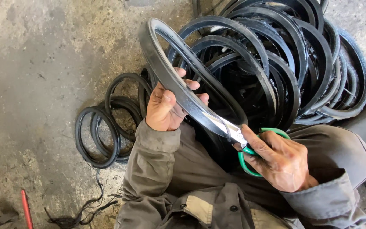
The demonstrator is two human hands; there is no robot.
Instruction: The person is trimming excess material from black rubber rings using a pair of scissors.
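In the head view, the left hand [164,108] has its grip clenched around a black rubber loop [178,80]; the thumb lies on the near side and the fingers wrap over the far edge. The loop rises from this hand toward the top of the picture and bends back down to the lap. The right hand [281,160] grasps green-handled scissors [245,146], with fingers through the handle rings. The metal blades lie along the rubber strip, between the two hands. Behind the loop, a big pile of black rubber rings [293,55] rests on the concrete floor [39,63]. A few thinner rings [106,127] lie to the left, and a red rod [26,210] is near the bottom corner.
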